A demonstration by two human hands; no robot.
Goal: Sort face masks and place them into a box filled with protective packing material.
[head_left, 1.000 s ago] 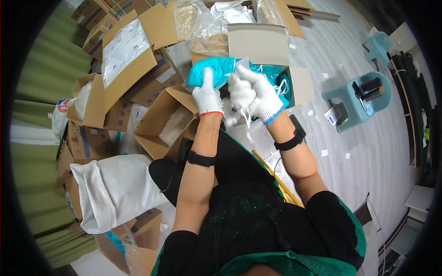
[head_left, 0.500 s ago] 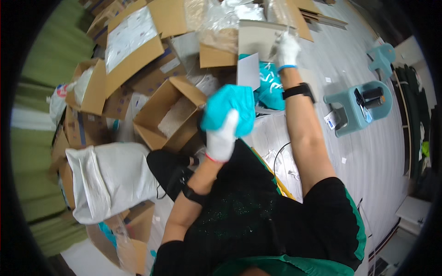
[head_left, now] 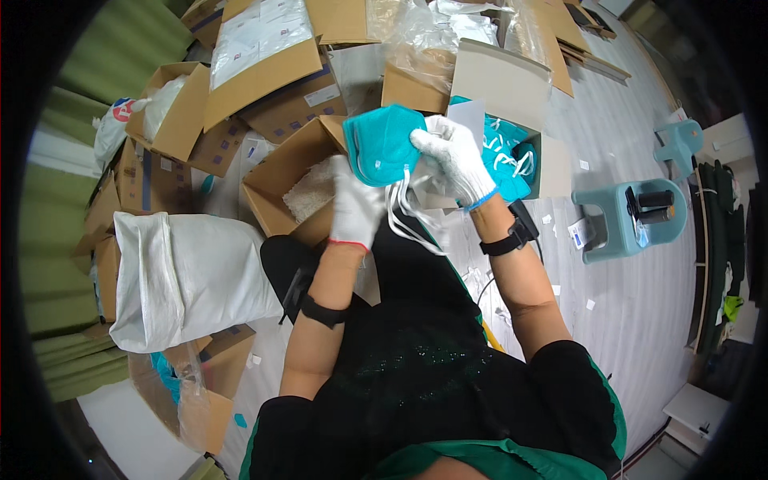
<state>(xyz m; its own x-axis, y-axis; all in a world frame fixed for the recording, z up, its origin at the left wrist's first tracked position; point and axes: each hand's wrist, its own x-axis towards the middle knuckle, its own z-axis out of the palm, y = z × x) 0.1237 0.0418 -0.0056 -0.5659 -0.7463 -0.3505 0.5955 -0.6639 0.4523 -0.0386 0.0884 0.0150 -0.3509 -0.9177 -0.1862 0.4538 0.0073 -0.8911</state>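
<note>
A teal face mask (head_left: 386,142) with white straps is held up in front of me. My right hand (head_left: 460,158), in a white knit glove with a blue cuff, pinches the mask's right edge between thumb and fingers. The straps hang loose below it. Under the mask's lower left side is my left hand (head_left: 356,206), in a white glove with a red cuff. Its fingers are blurred and partly hidden, so its grip does not show. To the right stands an open white carton (head_left: 498,74) holding several more teal masks (head_left: 506,152) with white straps.
An open cardboard box (head_left: 268,186) stands just left of my hands. A stuffed white sack (head_left: 196,276) lies at the left, with more boxes behind. One low blue stool (head_left: 620,212) bearing dark items stands right. Small paper scraps (head_left: 590,304) lie on the floor.
My right hand has come back from the white carton's raised flap to the mask's right edge. The mask has risen slightly and its straps now hang down. The left hand has shifted left.
</note>
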